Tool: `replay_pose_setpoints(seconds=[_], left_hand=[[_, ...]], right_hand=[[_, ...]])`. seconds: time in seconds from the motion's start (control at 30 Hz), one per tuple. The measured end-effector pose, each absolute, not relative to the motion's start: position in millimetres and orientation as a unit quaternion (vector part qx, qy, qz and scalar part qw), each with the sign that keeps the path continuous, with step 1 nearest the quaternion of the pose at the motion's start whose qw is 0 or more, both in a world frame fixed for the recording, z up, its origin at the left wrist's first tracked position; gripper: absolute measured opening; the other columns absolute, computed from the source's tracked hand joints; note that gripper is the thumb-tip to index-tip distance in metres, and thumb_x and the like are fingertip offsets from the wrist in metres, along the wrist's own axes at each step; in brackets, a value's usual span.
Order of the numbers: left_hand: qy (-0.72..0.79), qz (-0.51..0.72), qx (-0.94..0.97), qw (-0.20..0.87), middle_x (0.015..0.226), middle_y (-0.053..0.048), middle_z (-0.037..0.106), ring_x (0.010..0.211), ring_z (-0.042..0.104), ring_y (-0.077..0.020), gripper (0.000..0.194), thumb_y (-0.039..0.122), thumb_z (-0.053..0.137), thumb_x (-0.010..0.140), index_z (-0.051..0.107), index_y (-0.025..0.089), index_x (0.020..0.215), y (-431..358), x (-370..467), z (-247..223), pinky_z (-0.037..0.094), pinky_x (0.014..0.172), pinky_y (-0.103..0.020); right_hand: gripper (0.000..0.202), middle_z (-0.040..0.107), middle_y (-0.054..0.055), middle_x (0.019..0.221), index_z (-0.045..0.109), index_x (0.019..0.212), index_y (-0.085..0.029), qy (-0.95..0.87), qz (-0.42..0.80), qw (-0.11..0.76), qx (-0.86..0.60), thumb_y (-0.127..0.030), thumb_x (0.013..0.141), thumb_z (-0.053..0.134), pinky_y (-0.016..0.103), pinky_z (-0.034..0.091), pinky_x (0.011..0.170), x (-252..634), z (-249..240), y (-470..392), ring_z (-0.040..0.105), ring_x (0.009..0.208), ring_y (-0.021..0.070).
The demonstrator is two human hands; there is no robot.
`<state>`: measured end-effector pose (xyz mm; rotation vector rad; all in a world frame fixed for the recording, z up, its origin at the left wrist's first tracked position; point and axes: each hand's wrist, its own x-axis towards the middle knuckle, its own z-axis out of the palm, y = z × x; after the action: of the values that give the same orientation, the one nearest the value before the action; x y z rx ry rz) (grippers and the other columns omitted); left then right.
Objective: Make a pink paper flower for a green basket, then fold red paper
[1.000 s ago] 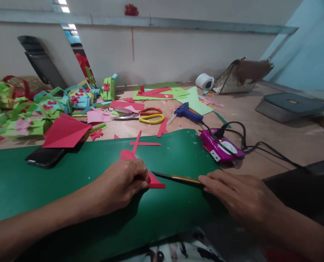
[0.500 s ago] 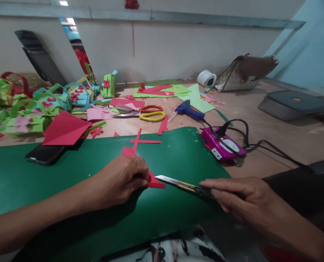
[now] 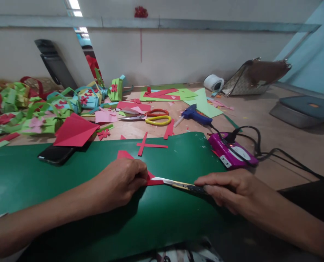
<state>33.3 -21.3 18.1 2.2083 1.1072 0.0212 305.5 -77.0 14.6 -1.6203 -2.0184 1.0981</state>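
My left hand is closed on a piece of red paper, pinching it low over the green mat. Part of the paper is hidden under the fingers. My right hand grips a yellow-and-black utility knife, its blade pointing left. The blade tip meets the red paper just right of my left fingers. Two thin red strips lie crossed on the mat beyond my left hand.
Scissors, a blue glue gun and a purple power strip lie behind the mat. A phone sits partly under red paper. Small paper baskets crowd the left. A handbag and lidded container stand right.
The knife has moved left, and its blade now reaches onto the red paper. My left hand keeps its pinch. The whole view has shifted slightly.
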Motion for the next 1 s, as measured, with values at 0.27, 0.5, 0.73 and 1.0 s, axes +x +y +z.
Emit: replay_pose_setpoints(seconds=[0.27, 0.5, 0.73, 1.0], left_hand=[[0.461, 0.014, 0.828, 0.319, 0.075, -0.002, 0.063, 0.067, 0.054, -0.0151, 0.019, 0.025, 0.047, 0.089, 0.062, 0.017, 0.081, -2, -6, 18, 0.036, 0.058, -0.025], [0.451, 0.029, 0.813, 0.367, 0.078, -0.001, 0.065, 0.069, 0.057, -0.0139, 0.014, 0.022, 0.051, 0.086, 0.063, 0.017, 0.080, 5, -21, 16, 0.040, 0.060, -0.023], [0.445, 0.040, 0.821, 0.355, 0.072, 0.000, 0.064, 0.064, 0.055, -0.0132, 0.012, 0.021, 0.054, 0.083, 0.065, 0.017, 0.079, 8, -22, 12, 0.038, 0.055, -0.022], [0.436, 0.046, 0.824, 0.360, 0.074, 0.000, 0.064, 0.065, 0.056, -0.0130, 0.011, 0.019, 0.053, 0.084, 0.063, 0.017, 0.081, 8, -22, 13, 0.039, 0.058, -0.022]], right_hand=[[0.017, 0.063, -0.003, 0.064, 0.075, 0.088, -0.024, -0.750, 0.406, 0.101, -0.512, -0.029, 0.081, 0.060, 0.020, 0.033, 0.044, 275, 13, -27, 0.050, 0.054, 0.0116], [0.021, 0.070, 0.001, 0.076, 0.074, 0.092, -0.024, -0.837, 0.313, 0.117, -0.434, -0.029, 0.087, 0.055, 0.025, 0.044, 0.056, 262, 11, -2, 0.061, 0.067, 0.0171], [0.026, 0.070, 0.003, 0.082, 0.072, 0.086, -0.023, -0.864, 0.268, 0.103, -0.415, -0.031, 0.092, 0.048, 0.027, 0.045, 0.060, 261, 12, 1, 0.063, 0.073, 0.0175], [0.025, 0.071, 0.003, 0.088, 0.072, 0.098, -0.024, -0.861, 0.292, 0.106, -0.403, -0.028, 0.092, 0.048, 0.027, 0.046, 0.064, 262, 13, 0, 0.063, 0.076, 0.0179]])
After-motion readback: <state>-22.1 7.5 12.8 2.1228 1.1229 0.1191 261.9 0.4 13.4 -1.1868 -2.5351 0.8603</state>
